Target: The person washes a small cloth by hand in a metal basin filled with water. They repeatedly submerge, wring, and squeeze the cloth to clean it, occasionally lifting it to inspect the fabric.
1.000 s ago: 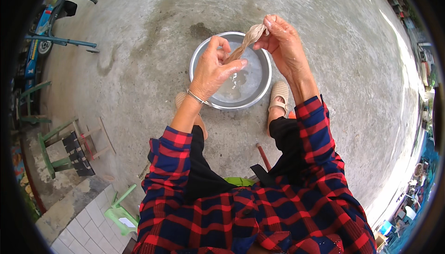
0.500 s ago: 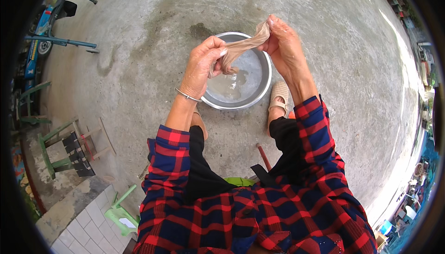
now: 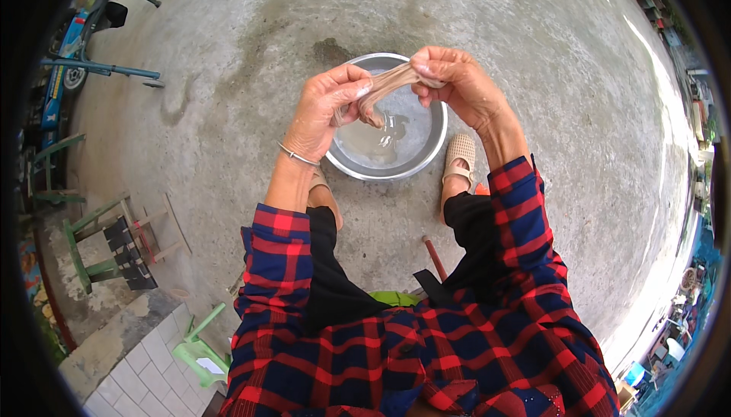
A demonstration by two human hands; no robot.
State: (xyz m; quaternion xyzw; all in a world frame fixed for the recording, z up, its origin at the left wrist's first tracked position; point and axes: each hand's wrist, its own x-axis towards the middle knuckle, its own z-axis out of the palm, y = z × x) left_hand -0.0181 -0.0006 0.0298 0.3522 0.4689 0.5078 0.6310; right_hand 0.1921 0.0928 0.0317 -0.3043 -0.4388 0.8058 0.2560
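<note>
A thin beige stocking-like cloth (image 3: 391, 82) is stretched between my two hands, above a round metal basin (image 3: 437, 132). My left hand (image 3: 329, 101) pinches its left part, and a loose end hangs below the fingers. My right hand (image 3: 455, 82) is closed on the other end, with a bit of cloth showing past the fingertips. Shallow cloudy water (image 3: 373, 143) lies in the bottom of the basin. The cloth hangs clear of the water.
The basin stands on a concrete floor (image 3: 228, 151) between my feet in beige shoes (image 3: 460, 154). A reddish stick (image 3: 434, 257) lies near my right knee. At left are a wooden-framed chair (image 3: 114, 246), a small green plastic chair (image 3: 202, 352) and a wheeled metal frame (image 3: 106, 67).
My right hand has come down and left, turning inward and gathering the cloth's raised end into its fingers. The cloth is bunched tighter. My left hand has shifted slightly left.
</note>
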